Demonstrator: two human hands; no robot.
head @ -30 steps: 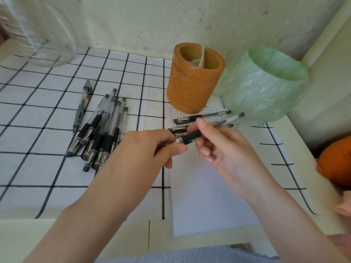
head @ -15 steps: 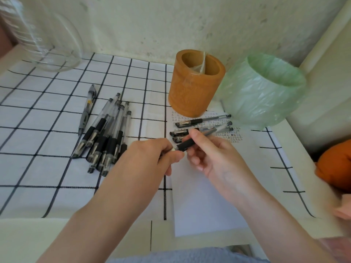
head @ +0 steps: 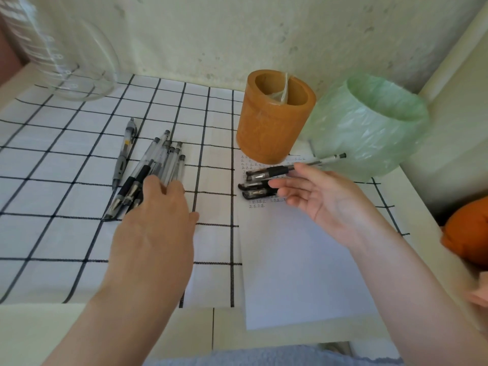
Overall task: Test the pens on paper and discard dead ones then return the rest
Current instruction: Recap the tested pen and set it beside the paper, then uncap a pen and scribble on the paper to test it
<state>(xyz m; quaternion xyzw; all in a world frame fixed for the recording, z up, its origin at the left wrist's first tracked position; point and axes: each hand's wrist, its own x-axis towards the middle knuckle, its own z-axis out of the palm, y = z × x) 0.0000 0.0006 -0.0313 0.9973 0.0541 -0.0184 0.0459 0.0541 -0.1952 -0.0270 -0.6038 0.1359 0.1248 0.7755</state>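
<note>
Left hand (head: 155, 223) covers the near end of the pen pile (head: 155, 165) on the worktop (head: 39, 328); whether it grips one we cannot tell. Our right hand (head: 324, 199) is relaxed, palm up, fingers apart, over 3 pens (head: 260, 184) on the paper (head: 290, 273), w/ holder (head: 274, 120) & bin (head: 369, 133) behind.

The left hand (head: 155, 220) is stretched forward, back upward, fingers (head: 158, 184) together and nearly straight, thumb spread to the side. The right hand (head: 327, 199) is held to its right, palm turned up and inward, its fingers (head: 287, 184) loosely extended and pointing left. Both forearms are bare and angle in from the lower corners.
</note>
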